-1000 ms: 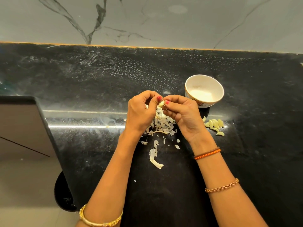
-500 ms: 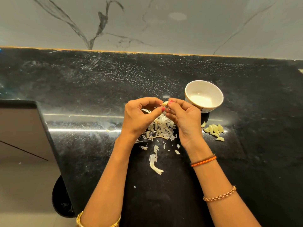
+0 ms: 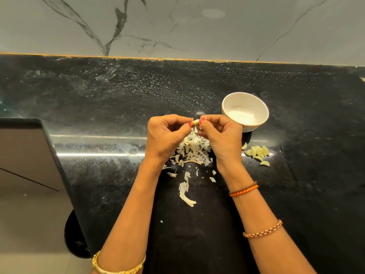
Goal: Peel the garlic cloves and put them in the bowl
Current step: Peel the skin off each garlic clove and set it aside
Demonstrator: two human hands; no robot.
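A small pale garlic clove is pinched between the fingertips of my left hand and my right hand, held above the black counter. Below the hands lies a heap of white garlic skins. The white bowl stands just right of my right hand, and its inside looks empty. Several peeled cloves lie on the counter in front of the bowl.
A longer strip of skin and small flakes lie nearer to me. The black stone counter ends at a marble wall behind. At the left, the counter drops away to a lower grey floor past its edge.
The hands have drawn slightly apart, so the clove now shows between the fingertips. The view has shifted a little; the bowl and loose cloves have not moved.
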